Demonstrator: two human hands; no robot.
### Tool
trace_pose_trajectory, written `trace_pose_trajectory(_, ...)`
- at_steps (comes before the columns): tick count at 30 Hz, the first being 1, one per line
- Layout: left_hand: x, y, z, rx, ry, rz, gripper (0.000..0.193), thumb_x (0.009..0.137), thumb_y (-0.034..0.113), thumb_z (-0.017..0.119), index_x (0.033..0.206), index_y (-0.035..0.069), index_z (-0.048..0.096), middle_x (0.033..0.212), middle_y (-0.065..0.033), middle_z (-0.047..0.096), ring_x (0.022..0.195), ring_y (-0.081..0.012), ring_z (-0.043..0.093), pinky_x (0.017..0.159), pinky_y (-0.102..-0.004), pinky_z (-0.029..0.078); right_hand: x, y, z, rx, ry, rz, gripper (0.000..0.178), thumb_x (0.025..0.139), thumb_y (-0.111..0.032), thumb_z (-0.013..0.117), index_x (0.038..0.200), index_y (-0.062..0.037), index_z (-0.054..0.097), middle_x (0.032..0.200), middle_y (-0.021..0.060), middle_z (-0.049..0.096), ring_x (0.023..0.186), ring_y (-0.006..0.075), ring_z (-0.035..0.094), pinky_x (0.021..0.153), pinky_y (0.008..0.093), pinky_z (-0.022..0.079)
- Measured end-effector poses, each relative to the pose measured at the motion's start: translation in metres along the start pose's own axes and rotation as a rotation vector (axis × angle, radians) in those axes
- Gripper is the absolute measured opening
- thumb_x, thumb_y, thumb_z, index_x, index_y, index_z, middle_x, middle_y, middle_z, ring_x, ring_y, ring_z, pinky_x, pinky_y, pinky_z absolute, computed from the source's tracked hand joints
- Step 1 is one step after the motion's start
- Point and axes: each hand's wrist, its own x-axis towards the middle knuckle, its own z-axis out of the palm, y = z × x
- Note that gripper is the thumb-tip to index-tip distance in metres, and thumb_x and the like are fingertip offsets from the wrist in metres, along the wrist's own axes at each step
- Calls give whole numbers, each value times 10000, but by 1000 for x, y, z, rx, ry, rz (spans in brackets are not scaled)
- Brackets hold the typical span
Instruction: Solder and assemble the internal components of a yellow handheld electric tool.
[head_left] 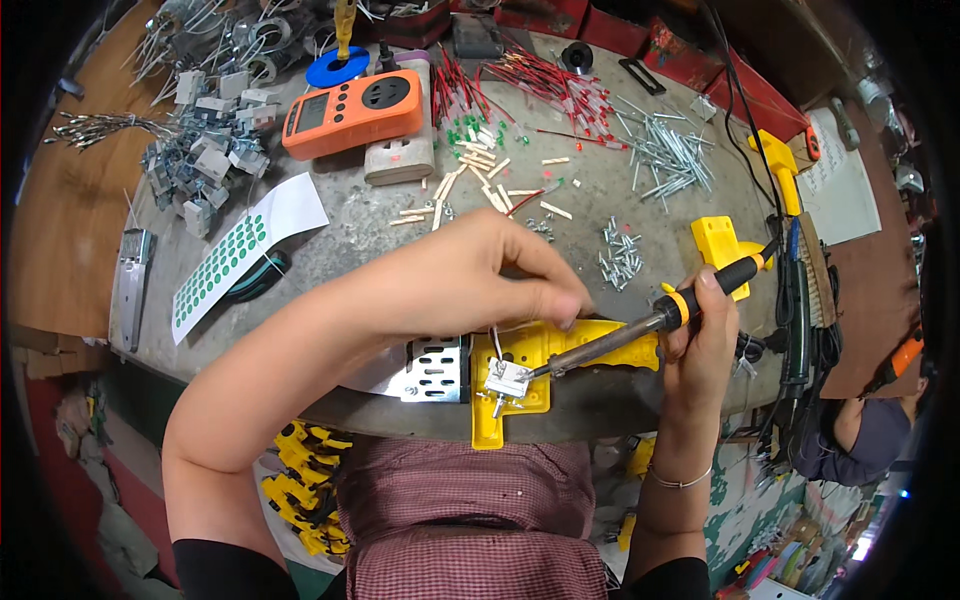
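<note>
My right hand [698, 340] grips a soldering iron [620, 341] with a black and yellow handle. Its tip meets the edge of a small white switch-like block [508, 378] with metal terminals and a screw stem. The block lies on a yellow plastic housing half [590, 350], at the table's front edge. A perforated metal guard [437, 368] joins the housing on its left. Above the housing my left hand [490, 270] is closed in a pinch; what is between the fingertips cannot be made out. A thin white wire [495, 345] rises from the block toward that hand.
An orange meter [353, 113] stands at the back left, near a pile of metal-and-white parts [215, 150]. Red wires [560, 90], long screws [665, 150] and short screws [620, 253] lie farther back. Left lies a green-dotted sticker sheet [235, 255]. Another person [860, 440] sits far right.
</note>
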Motion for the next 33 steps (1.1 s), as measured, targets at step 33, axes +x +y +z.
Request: trace_pose_trajectory(33,-20,-4,-28,186,-271,61,168,729,125,819,854,33,755,786,-18,687,874,-121,583,779,-250,465,-12,-10,3,-62,17,-147,223,922,-252,591,836,-69,497,643,24,536,426,42,414,393,168,328)
